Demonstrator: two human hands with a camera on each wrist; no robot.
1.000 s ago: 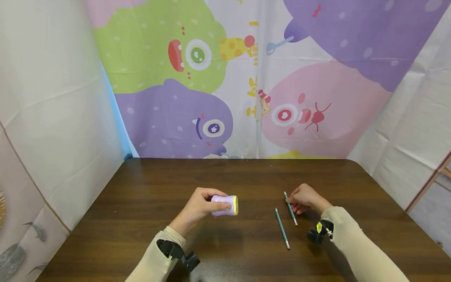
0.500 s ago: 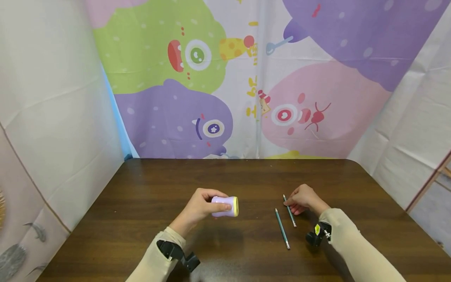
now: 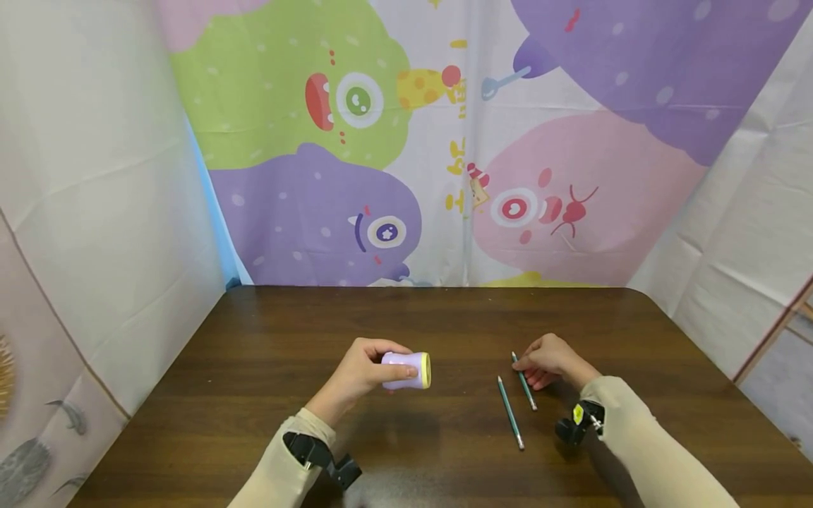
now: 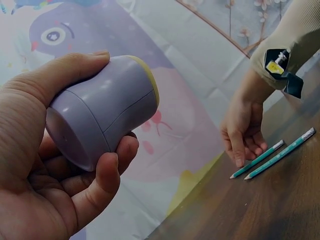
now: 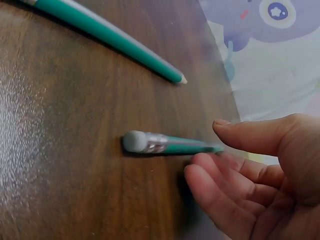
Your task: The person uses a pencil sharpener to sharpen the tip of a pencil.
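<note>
1. Lavender with a yellow rim, the barrel-shaped object (image 4: 107,97) is in the left hand (image 3: 365,363), just below the centre of the head view. Fingers and thumb grip it round the body, and the yellow end faces the right of the frame. It looks raised off the worktop (image 3: 305,317).

2. Right of centre in the head view, the right hand (image 3: 551,360) has its fingertips at the sharpened end of the upper pencil (image 3: 524,384). The right wrist view shows thumb and fingers on either side of that end, blurred; I cannot tell whether they pinch it or only touch it.

3. Compared with a second ago, the upper pencil lies slightly lower in the head view, and the fingertips at its tip are a little lower too. Over the last half second almost nothing has shifted.

4. Just to its lower left is the lower pencil (image 3: 511,413), apart from both hands, its tip also toward the upper left of the frame. Neither it nor the left hand shows a clear move.

5. My judgement: only the upper pencil is being worked, in a small adjustment on the worktop, while the left hand simply holds its object.
</note>
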